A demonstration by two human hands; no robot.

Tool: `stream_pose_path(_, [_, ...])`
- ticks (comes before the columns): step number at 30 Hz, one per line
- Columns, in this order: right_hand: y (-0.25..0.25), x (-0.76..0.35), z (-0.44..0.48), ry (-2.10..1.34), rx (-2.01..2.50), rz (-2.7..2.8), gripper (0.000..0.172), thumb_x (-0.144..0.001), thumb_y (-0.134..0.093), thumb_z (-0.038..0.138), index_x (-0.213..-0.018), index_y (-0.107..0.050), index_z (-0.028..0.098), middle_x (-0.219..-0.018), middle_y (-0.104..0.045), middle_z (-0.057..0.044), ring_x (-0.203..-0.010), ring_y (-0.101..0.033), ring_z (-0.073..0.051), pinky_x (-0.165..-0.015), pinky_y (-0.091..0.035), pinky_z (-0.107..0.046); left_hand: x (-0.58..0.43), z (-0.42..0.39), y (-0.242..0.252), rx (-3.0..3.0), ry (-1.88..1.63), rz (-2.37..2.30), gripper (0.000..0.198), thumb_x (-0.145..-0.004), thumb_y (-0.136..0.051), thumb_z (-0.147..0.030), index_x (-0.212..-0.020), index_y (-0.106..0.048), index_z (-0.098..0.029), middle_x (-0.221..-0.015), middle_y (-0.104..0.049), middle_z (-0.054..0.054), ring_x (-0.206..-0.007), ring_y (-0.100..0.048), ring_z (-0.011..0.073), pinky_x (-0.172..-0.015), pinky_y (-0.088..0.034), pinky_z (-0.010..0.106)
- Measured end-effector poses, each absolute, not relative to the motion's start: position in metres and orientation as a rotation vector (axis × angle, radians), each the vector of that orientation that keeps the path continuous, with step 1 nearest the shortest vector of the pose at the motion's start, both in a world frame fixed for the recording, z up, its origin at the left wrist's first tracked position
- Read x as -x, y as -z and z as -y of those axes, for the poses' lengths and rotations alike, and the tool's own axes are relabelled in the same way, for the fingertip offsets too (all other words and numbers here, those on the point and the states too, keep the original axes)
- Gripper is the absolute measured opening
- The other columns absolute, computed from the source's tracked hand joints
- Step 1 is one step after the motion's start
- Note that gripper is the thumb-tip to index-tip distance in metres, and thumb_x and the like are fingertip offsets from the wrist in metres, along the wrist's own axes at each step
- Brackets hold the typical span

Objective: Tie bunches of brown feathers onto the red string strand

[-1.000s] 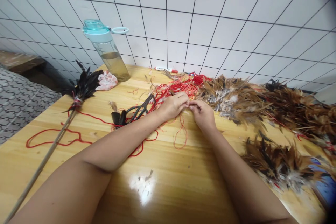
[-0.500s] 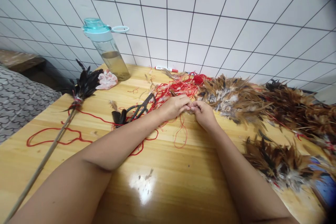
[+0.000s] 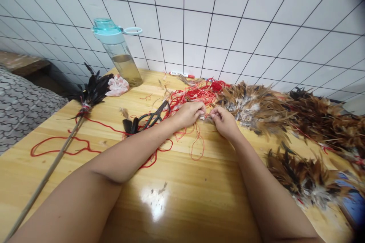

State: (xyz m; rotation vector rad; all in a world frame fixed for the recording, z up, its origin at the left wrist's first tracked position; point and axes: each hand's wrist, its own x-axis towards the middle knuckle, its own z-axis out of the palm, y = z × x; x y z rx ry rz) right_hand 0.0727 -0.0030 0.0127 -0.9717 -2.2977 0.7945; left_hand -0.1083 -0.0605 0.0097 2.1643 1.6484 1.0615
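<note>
My left hand [image 3: 191, 114] is closed in a pinch at the front edge of a tangle of red string [image 3: 196, 95]. Just to its right, my right hand [image 3: 224, 122] has thumb and fingertips pressed together, beside a heap of brown feathers [image 3: 256, 106]. A small gap separates the fingertips, with fine pale and reddish bits in it; what either pinch holds is too small to make out. A loop of thin red thread [image 3: 197, 146] lies below the hands. Dark-handled scissors [image 3: 154, 117] rest left of my left hand, next to a few black feathers [image 3: 130, 126].
At left, a stick [image 3: 57, 165] bears bound black feathers [image 3: 95, 87] and trailing red cord [image 3: 59, 138]. Behind stand a water bottle [image 3: 127, 64] and crumpled tissue [image 3: 117, 85]. A marker [image 3: 181, 75] lies by the tiled wall. More feather bundles [image 3: 308, 174] cover the right side.
My hands were together at the fingertips and have drawn slightly apart, the right one moving a little to the right. The scene has shifted slightly in view.
</note>
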Motion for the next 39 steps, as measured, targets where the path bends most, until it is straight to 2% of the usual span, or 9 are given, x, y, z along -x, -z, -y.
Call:
stream_pose_path(6, [-0.018, -0.076, 0.002, -0.787, 0.917, 2.386, 0.01, -0.082, -0.045, 0.024, -0.079, -0.052, 0.019, -0.072, -0.057, -0.001, -0.064, -0.046, -0.014, -0.062, -0.034, -0.025, 0.115, 0.058, -0.008, -2.149, -1.028, -1.701, 0.016, -0.076, -0.046, -0.008, -0.079, -0.058, -0.017, -0.075, -0.06, 0.0, -0.071, -0.054, 0.0124, -0.067, -0.037, 0.024])
stream_pose_path(14, [-0.021, -0.079, -0.001, -0.772, 0.863, 2.556, 0.01, -0.081, -0.041, 0.018, -0.074, -0.049, 0.019, -0.073, -0.056, -0.002, -0.069, -0.048, -0.015, -0.065, -0.034, -0.026, 0.118, 0.059, -0.01, -2.162, -0.934, -1.856, 0.014, -0.076, -0.046, -0.011, -0.08, -0.057, -0.019, -0.077, -0.061, 0.002, -0.074, -0.054, 0.016, -0.069, -0.039, 0.027])
stream_pose_path(18, [-0.019, -0.079, -0.001, -0.796, 0.877, 2.588, 0.012, -0.081, -0.041, 0.019, -0.073, -0.05, 0.019, -0.072, -0.056, -0.002, -0.068, -0.048, -0.015, -0.064, -0.033, -0.025, 0.117, 0.06, -0.011, -2.132, -0.959, -1.849, 0.013, -0.077, -0.046, -0.012, -0.079, -0.057, -0.019, -0.076, -0.061, 0.001, -0.073, -0.054, 0.0151, -0.067, -0.038, 0.026])
stream_pose_path(23, [-0.019, -0.08, 0.0, -0.809, 0.889, 2.523, 0.014, -0.082, -0.048, 0.026, -0.073, -0.055, 0.018, -0.07, -0.059, -0.001, -0.065, -0.048, -0.013, -0.063, -0.034, -0.025, 0.116, 0.059, -0.012, -1.986, -1.068, -1.704, 0.009, -0.079, -0.047, -0.015, -0.079, -0.056, -0.017, -0.069, -0.06, -0.001, -0.065, -0.054, 0.0111, -0.064, -0.038, 0.023])
stream_pose_path(30, [-0.022, -0.079, 0.004, -0.876, 0.975, 2.533, 0.017, -0.074, -0.064, 0.034, -0.081, -0.064, 0.019, -0.064, -0.058, 0.003, -0.056, -0.046, -0.011, -0.056, -0.032, -0.023, 0.112, 0.058, -0.011, -1.812, -1.16, -1.564, 0.007, -0.078, -0.049, -0.018, -0.081, -0.054, -0.016, -0.07, -0.058, -0.002, -0.061, -0.052, 0.0089, -0.059, -0.039, 0.021])
stream_pose_path(34, [-0.018, -0.078, 0.002, -0.759, 0.938, 2.603, 0.011, -0.077, -0.061, 0.029, -0.077, -0.066, 0.02, -0.074, -0.063, -0.001, -0.066, -0.052, -0.013, -0.062, -0.035, -0.024, 0.11, 0.06, -0.012, -1.725, -1.16, -1.463, 0.007, -0.079, -0.048, -0.019, -0.081, -0.053, -0.015, -0.068, -0.056, -0.003, -0.058, -0.051, 0.0082, -0.058, -0.039, 0.021])
stream_pose_path(39, [-0.016, -0.078, 0.0, -0.554, 0.875, 2.729, 0.023, -0.086, -0.047, 0.023, -0.071, -0.064, 0.02, -0.082, -0.063, -0.004, -0.079, -0.054, -0.015, -0.069, -0.036, -0.025, 0.107, 0.061, -0.016, -1.678, -1.224, -1.361, 0.005, -0.078, -0.05, -0.018, -0.079, -0.053, -0.014, -0.071, -0.053, -0.002, -0.066, -0.049, 0.0093, -0.065, -0.039, 0.023])
